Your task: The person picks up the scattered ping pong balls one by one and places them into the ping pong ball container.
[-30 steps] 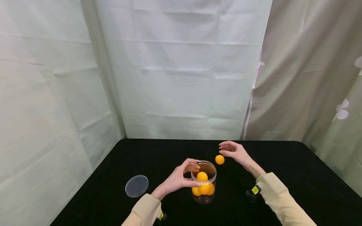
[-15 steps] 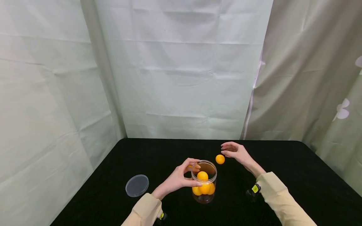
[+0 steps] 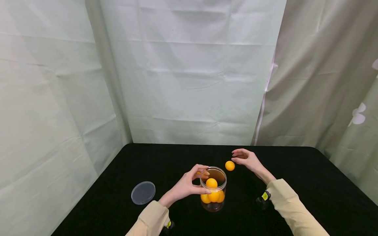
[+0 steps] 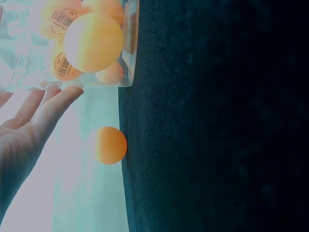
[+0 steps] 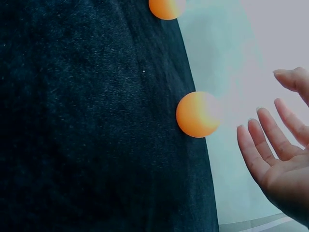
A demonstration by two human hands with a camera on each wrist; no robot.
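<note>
A clear plastic jar (image 3: pixel 214 207) stands uncovered on the black table, several orange ping-pong balls (image 3: pixel 211 183) heaped inside it. My left hand (image 3: pixel 186 187) grips the jar around its upper part, thumb on the near side and fingers on the far side. Just behind and to the right of the jar lies a loose ping-pong ball (image 3: pixel 230 166). Beside that ball my right hand (image 3: pixel 248 160) hovers with nothing in it; in the right wrist view its fingers (image 5: pixel 275 137) are spread and relaxed, apart from the ball (image 5: pixel 198 114).
Left of the jar, a round translucent lid (image 3: pixel 143 193) lies flat on the black table (image 3: pixel 177 154). Another loose ball (image 3: pixel 198 173) shows partly behind the left hand. Pale curtains (image 3: pixel 189 82) hang beyond the table's back and sides.
My right hand has drawn slightly to the right, away from the loose ball. The left hand, jar and lid stay in place.
</note>
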